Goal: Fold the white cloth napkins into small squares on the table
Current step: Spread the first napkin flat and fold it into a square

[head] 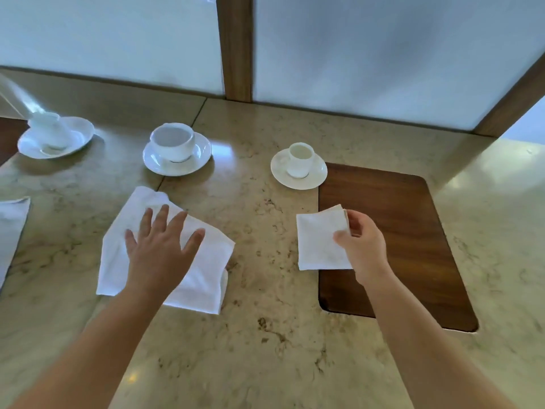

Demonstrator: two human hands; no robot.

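At the far left edge of the marble bench [265, 335] lies part of a white cloth [11, 225]. Next, the left hand [160, 249] rests flat, fingers spread, on a loosely folded napkin [206, 270]. Right of it, the right hand [364, 246] has its grip pinched on a small folded square napkin [318, 240] at the wooden inlay's [398, 231] left edge.

Three napkins [203, 270], three cups [172, 141], three saucers [200, 154]

Bare marble table [265, 335] lies open between the loose napkin [206, 270] and the folded square [317, 240]; farther back three cups on saucers [177, 150] [299, 165] [56, 137] stand well apart; frosted panels [368, 54] wall the rear
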